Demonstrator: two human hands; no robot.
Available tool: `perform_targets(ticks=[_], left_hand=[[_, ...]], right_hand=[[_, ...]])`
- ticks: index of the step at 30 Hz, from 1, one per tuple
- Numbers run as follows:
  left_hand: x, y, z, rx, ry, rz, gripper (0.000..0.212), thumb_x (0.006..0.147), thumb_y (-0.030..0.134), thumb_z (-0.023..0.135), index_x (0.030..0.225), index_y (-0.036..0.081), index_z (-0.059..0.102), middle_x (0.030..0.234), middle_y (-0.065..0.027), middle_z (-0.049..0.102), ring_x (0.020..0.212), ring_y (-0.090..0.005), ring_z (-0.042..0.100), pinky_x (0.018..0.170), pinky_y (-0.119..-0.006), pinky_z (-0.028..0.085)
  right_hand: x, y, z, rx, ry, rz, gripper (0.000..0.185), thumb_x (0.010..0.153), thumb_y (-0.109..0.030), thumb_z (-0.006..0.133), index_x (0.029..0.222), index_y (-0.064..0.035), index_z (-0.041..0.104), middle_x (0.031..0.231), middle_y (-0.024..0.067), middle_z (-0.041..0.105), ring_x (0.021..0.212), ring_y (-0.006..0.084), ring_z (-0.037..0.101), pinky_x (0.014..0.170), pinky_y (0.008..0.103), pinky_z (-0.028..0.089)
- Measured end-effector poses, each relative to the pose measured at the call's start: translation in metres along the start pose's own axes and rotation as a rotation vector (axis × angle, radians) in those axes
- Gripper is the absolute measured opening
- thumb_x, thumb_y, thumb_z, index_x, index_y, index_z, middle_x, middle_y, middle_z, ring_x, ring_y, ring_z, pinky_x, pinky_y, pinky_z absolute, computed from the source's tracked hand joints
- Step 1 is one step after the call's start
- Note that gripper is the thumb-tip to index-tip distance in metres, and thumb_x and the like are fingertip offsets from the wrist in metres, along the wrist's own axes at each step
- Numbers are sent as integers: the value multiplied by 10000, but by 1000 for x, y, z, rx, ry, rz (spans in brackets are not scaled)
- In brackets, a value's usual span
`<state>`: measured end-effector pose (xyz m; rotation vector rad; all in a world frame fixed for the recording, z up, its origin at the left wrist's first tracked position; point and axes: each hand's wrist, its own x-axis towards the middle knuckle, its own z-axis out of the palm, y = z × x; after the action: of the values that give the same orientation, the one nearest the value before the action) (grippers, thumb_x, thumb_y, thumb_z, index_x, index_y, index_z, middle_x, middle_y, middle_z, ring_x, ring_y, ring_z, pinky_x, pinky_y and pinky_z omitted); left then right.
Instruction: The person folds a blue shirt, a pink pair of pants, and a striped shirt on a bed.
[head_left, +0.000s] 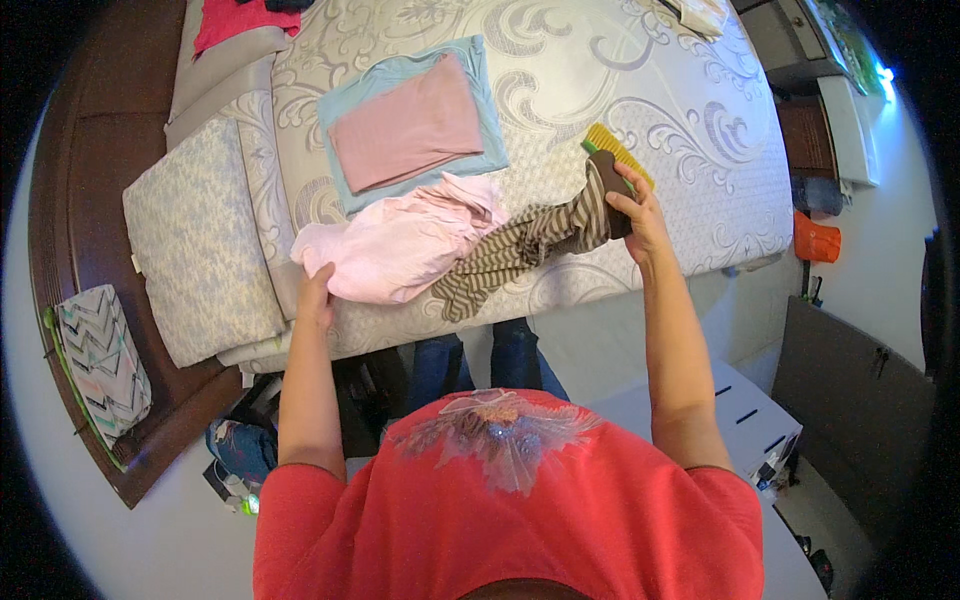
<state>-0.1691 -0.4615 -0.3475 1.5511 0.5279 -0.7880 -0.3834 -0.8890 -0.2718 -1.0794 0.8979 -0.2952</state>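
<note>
My left hand (317, 298) grips one end of a crumpled pale pink garment (405, 247) lying near the bed's front edge. In my right hand (640, 211) is the dark brown end of a brown-and-tan striped garment (517, 247). Its other end trails left over the mattress and meets the pink cloth. Just behind my right fingers lies a brush with yellow bristles and a green body (619, 154), partly covered by the striped garment. Beyond the pink garment, a folded dusty-pink cloth (409, 124) rests on a flat light blue cloth (487, 112).
The bed's patterned mattress (675, 82) spans the view before me. A pillow (202, 240) lies at its left, beside a dark wooden headboard (105, 165). Bright pink fabric (240, 26) sits at the far left, light cloth (701, 15) at the far right. An orange object (816, 238) hangs beyond the bed's right end.
</note>
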Motion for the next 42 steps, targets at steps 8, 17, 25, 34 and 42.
perform_targets(ticks=[8, 17, 25, 34, 42], left_hand=[[29, -14, -109, 112, 697, -7, 455, 810, 111, 493, 1242, -20, 437, 1124, -180, 528, 912, -289, 584, 728, -387, 498], [-27, 33, 31, 737, 97, 578, 412, 813, 143, 611, 1188, 12, 500, 1174, -120, 525, 1020, -224, 543, 848, -323, 458], [-146, 89, 236, 309, -792, 793, 375, 820, 117, 627, 1164, 15, 518, 1028, -80, 600, 935, -149, 558, 796, -273, 454], [-183, 142, 220, -206, -916, 475, 249, 892, 134, 527, 1097, -8, 532, 1023, -102, 599, 932, -201, 582, 836, -336, 467], [-237, 204, 211, -298, -930, 794, 316, 923, 181, 461, 1177, -6, 468, 1177, -181, 531, 1099, -283, 506, 964, -418, 378]], right_hand=[[-7, -24, 8, -63, -78, -13, 337, 823, -115, 610, 1148, -47, 550, 1040, 67, 583, 907, 130, 553, 805, 251, 446], [-10, -31, 35, -37, -190, 68, 238, 853, -127, 580, 1060, -10, 585, 935, 25, 628, 832, 98, 570, 760, 236, 444], [-61, -89, 87, -229, -433, -189, 167, 844, -113, 588, 967, -10, 632, 874, 20, 632, 814, 83, 554, 754, 235, 440], [-69, -58, 28, -519, -380, -403, 538, 683, -126, 595, 1214, -88, 517, 1182, 78, 553, 1114, 203, 497, 965, 366, 359], [-97, -85, 86, -466, -218, -826, 241, 746, -129, 613, 974, -53, 629, 934, 133, 630, 894, 295, 586, 806, 375, 445]])
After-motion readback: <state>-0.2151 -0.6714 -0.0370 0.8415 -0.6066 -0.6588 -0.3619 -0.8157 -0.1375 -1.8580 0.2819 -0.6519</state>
